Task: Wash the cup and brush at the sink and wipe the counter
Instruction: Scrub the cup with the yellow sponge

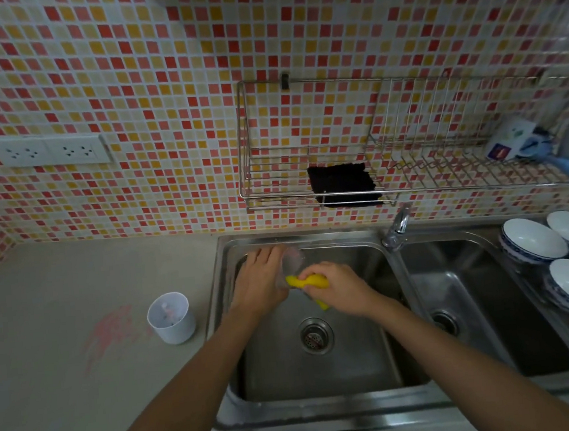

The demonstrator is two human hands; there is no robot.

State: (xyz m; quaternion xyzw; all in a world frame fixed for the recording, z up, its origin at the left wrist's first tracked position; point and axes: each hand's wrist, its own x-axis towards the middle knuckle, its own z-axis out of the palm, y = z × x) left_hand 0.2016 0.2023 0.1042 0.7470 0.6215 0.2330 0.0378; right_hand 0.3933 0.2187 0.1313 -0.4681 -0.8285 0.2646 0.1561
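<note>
Head view: I'm looking down on a double sink [276,370], both hands over the left basin. The left hand [259,279] holds a clear cup [292,261] on its side above the basin. Its fingers reach round the cup's far side and the thumb is hidden, so I can't tell exactly how the grip closes. The right hand [337,288] is clamped on a yellow sponge [308,282], fingers curled tight, pressing it against the cup near the mouth.

I judge this to be the cup-scrubbing step, so the task is at an early stage. I see no water running from the tap [396,229]. A white cup [171,318] stands on the counter [68,389] just left of the sink, with something small and pinkish inside. It may be the brush, but it is too small for me to tell. A pink smear [111,330] marks the counter beside it, unwiped.

Next, I think the clear cup needs a rinse, which means freeing a hand to open the tap and bringing the cup under the spout. Wet clear plastic or glass will be slippery, so the left grip should stay firm. A black cloth [342,184] lies in the wall rack [241,133] and could serve for the counter.
</note>
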